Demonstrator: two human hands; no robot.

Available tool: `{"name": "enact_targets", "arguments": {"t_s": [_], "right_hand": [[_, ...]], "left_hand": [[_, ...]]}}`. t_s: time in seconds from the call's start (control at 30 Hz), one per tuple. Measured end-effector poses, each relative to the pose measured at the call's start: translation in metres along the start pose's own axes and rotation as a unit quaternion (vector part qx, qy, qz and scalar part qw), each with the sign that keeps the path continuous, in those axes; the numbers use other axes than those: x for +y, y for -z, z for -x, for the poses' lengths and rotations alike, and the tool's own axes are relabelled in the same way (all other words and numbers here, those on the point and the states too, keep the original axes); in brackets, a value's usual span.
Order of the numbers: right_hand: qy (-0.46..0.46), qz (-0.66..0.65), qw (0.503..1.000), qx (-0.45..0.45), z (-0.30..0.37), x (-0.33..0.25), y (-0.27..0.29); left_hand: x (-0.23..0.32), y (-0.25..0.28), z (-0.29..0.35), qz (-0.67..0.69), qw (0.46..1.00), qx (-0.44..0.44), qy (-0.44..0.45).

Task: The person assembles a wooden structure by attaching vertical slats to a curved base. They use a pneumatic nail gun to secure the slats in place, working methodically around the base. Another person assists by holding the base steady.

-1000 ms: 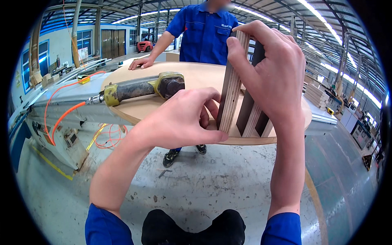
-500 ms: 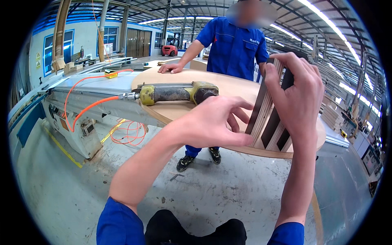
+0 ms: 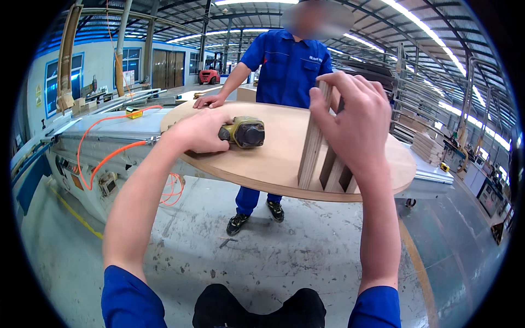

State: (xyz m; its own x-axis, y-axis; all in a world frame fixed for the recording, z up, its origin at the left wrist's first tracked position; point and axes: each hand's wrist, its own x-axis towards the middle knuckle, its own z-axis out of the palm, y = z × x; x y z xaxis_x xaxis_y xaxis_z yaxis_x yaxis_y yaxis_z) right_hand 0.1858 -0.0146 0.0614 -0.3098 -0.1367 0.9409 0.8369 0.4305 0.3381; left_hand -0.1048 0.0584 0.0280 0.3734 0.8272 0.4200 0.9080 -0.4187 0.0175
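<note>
My left hand [image 3: 201, 131] is wrapped round the handle of a yellow-green and black nail gun [image 3: 250, 133], hiding most of it. The gun lies on a large oval wooden board [image 3: 279, 116], its rounded black-capped end toward the board's middle. On the right of that board my right hand [image 3: 358, 120] grips the top of an upright plywood piece [image 3: 311, 153], its thumb on the near side and fingers over the top. Dark-faced plywood parts [image 3: 334, 172] stand close behind it, partly hidden by the hand and wrist.
An orange air hose [image 3: 123, 146] runs from the gun along the left machine table [image 3: 117, 121]. Across the board stands a co-worker in blue [image 3: 284, 68], one hand [image 3: 209, 101] resting on its far edge. Stacked boards [image 3: 429, 147] are at the right, a red forklift [image 3: 209, 75] far back.
My left hand has left the plywood piece and moved left onto the nail gun, closing round its handle. My right hand still holds the upright plywood. The view has shifted slightly.
</note>
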Motion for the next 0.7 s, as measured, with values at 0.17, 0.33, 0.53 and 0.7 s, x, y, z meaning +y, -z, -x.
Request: {"name": "enact_targets", "arguments": {"t_s": [0.17, 0.33, 0.53, 0.7], "right_hand": [[0.006, -0.02, 1.0, 0.016, 0.0, -0.001, -0.005], [0.008, -0.026, 1.0, 0.01, 0.006, 0.002, -0.003], [0.0, -0.053, 0.999, 0.014, -0.008, -0.008, 0.001], [0.008, -0.028, 0.999, -0.015, -0.001, 0.005, 0.006]], "left_hand": [[0.028, 0.008, 0.018, -0.116, 0.986, 0.045, 0.114], [0.072, 0.041, 0.09, -0.056, 0.953, 0.264, 0.14], [0.073, 0.007, 0.235, 0.2, 0.804, 0.551, 0.103], [0.061, -0.103, 0.286, 0.382, 0.817, 0.2, 0.383]]}}
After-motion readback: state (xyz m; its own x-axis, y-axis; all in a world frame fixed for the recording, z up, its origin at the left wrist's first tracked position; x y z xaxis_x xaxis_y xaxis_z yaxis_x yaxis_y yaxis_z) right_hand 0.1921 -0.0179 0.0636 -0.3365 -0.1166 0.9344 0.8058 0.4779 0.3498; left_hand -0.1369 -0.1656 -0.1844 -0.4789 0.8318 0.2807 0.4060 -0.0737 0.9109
